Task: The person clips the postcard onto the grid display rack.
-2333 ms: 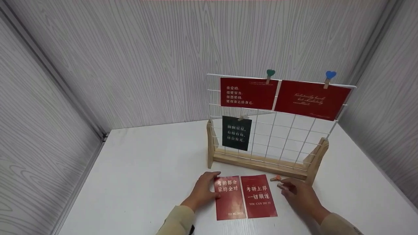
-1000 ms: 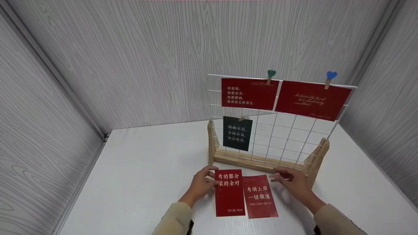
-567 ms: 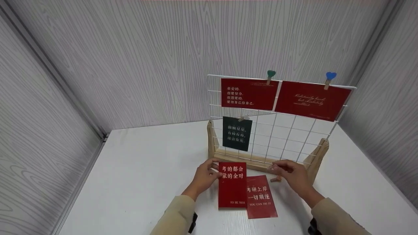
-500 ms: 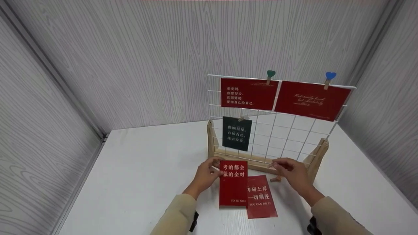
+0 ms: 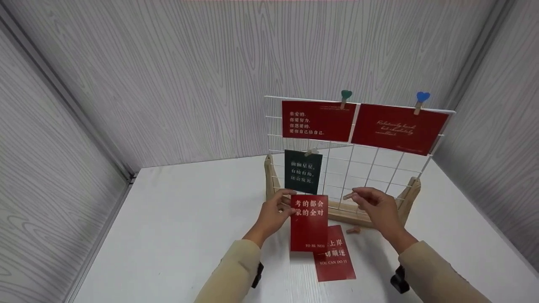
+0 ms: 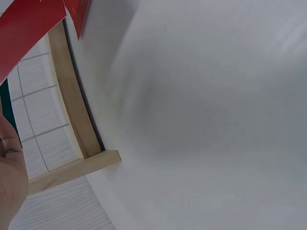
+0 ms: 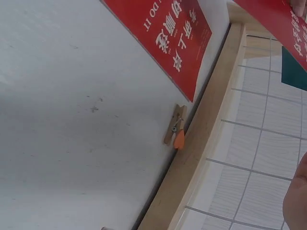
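My left hand [image 5: 273,213] pinches a red card [image 5: 309,230] with white lettering by its upper left edge, holding it upright above the table before the wire grid. Between right thumb and fingers, a small wooden clothespin [image 5: 348,196] points left; my right hand [image 5: 380,210] is in front of the grid's lower right part. The right wrist view shows only the edge of that hand [image 7: 296,201], its clothespin out of sight. Flat on the table lies a second red card [image 5: 339,267], partly covered by the held one. Beside it rests a clothespin with an orange heart [image 7: 177,134].
The white wire grid [image 5: 370,162] stands in a wooden base [image 5: 353,218]. Two red cards hang along its top, under clothespins with a green heart [image 5: 346,94] and a blue heart [image 5: 422,97]. A dark green card [image 5: 303,172] hangs lower left. Patterned panels surround the white table [image 5: 189,210].
The left hand has lifted the red card off the table and moved it up and right toward the grid. My right hand, holding the clothespin, has risen from the table to the grid.
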### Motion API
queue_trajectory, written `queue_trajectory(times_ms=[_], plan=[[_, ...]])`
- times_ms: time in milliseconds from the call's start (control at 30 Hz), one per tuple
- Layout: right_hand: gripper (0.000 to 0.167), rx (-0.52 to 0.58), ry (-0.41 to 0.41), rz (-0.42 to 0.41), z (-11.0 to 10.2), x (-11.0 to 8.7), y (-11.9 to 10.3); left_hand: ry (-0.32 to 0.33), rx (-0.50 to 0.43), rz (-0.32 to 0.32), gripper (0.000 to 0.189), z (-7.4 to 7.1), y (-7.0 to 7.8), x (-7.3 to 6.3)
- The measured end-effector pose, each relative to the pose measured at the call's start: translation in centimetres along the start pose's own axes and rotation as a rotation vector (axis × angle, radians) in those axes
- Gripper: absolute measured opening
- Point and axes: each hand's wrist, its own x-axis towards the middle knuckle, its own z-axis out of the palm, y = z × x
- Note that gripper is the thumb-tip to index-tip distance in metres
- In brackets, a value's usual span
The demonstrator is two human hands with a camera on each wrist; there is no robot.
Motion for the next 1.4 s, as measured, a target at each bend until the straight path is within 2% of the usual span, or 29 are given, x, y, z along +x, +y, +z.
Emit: queue_trajectory(times_ms=[133,300,467,600,767,1067,1400], plan=[[0.030,-0.006,0.020,-0.024,0.0,0.1,-1.4,-0.010,-0.023,0.053,0.038,0.4,0.7,0.6],[0.027,-0.027,0.089,-0.051,0.2,-0.1,-4.7,-0.012,-0.035,0.066,0.038,0.9,1.6,1.3],[0.023,-0.012,0.172,-0.077,0.3,0.2,-6.4,0.006,0.032,0.066,0.038,1.3,2.7,2.0],[0.022,0.033,0.225,-0.122,0.3,0.6,-6.7,0.011,0.074,0.061,0.039,1.4,3.4,2.5],[0.022,0.074,0.290,-0.179,0.3,1.2,-6.8,0.012,0.053,0.085,0.040,1.6,4.2,3.1],[0.023,0.080,0.387,-0.204,0.4,1.5,-7.7,0.020,0.052,0.101,0.040,2.2,5.5,4.2],[0.023,0.042,0.446,-0.213,0.7,1.7,-8.5,0.021,0.109,0.136,0.038,3.1,7.0,5.4]])
